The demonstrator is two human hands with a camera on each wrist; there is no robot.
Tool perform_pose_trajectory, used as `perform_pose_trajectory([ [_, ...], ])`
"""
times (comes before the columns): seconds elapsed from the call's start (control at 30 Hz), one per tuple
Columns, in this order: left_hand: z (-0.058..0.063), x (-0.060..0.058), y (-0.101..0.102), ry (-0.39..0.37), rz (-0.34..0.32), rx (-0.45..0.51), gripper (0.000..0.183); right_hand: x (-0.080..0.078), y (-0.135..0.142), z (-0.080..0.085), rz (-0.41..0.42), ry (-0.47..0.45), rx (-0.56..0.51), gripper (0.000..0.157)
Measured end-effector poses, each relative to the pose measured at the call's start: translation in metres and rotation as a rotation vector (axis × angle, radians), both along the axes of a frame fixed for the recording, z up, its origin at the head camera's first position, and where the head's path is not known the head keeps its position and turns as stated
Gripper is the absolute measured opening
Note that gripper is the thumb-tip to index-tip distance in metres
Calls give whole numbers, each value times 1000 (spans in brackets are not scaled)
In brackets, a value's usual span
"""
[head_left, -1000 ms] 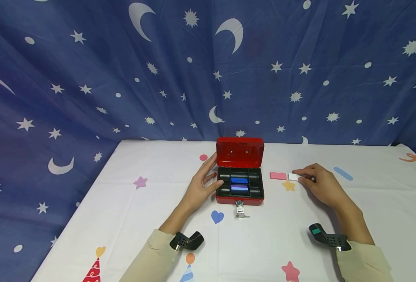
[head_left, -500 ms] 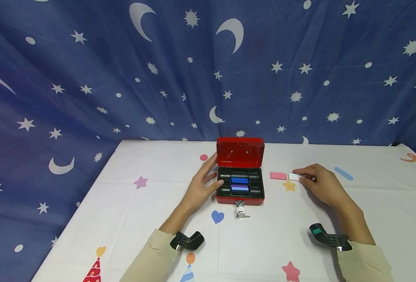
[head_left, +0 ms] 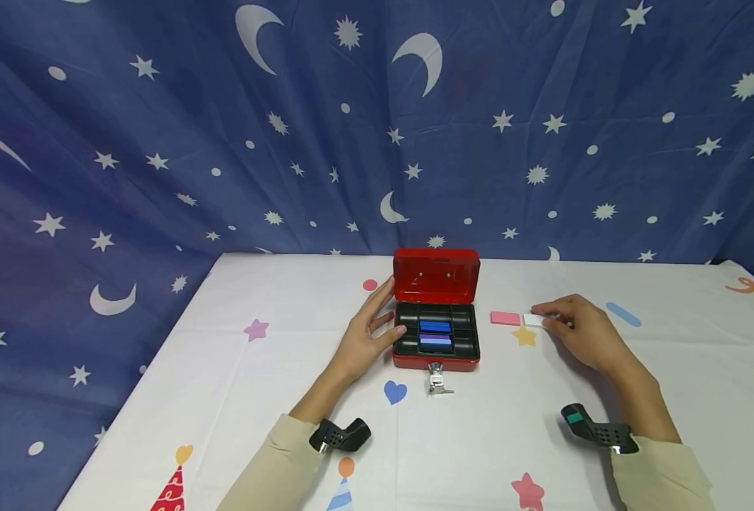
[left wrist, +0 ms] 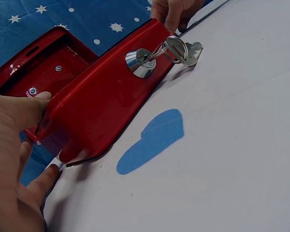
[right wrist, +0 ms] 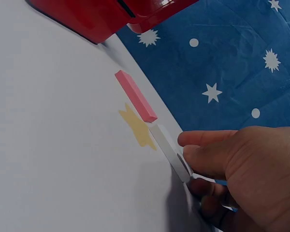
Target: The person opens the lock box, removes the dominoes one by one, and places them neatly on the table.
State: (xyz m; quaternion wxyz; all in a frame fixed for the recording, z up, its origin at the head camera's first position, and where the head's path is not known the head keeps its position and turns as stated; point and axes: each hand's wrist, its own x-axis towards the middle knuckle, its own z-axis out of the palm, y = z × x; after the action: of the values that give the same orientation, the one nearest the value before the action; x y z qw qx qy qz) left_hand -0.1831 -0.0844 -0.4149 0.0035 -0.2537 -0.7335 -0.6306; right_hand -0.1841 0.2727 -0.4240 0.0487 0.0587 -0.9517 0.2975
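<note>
A red cash box (head_left: 460, 365) stands with its lid (head_left: 436, 273) raised and a black compartment tray (head_left: 428, 310) inside. Dark blue (head_left: 435, 326) and lighter blue (head_left: 435, 343) blocks lie in its middle compartments. My left hand (head_left: 356, 348) grips the box's left side, thumb over the rim and fingers along the outer wall. To the right of the box, a white block (right wrist: 168, 150) lies end to end with a pink block (head_left: 505, 319). My right hand (head_left: 583, 333) pinches the white block's right end between thumb and fingers, low at the cloth.
Keys (left wrist: 188, 53) on a ring hang from the lock (left wrist: 141, 63) at the box's front. A white cloth (head_left: 454, 440) with printed shapes covers the table. Behind it hangs a blue star-and-moon curtain (head_left: 326, 128).
</note>
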Motion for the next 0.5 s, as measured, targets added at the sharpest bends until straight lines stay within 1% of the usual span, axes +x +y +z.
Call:
perform_pose_trajectory([
  [0.13,0,0,0,0,-2,-1,74,1,-1,4,-6,37,2,27],
  [0.3,-1,-1,0,8,-6,2,74,2,-1,13,7,97,-10,26],
  [0.5,-1,-1,0,8,-5,4,74,3,-5,21,20,134,-30,25],
])
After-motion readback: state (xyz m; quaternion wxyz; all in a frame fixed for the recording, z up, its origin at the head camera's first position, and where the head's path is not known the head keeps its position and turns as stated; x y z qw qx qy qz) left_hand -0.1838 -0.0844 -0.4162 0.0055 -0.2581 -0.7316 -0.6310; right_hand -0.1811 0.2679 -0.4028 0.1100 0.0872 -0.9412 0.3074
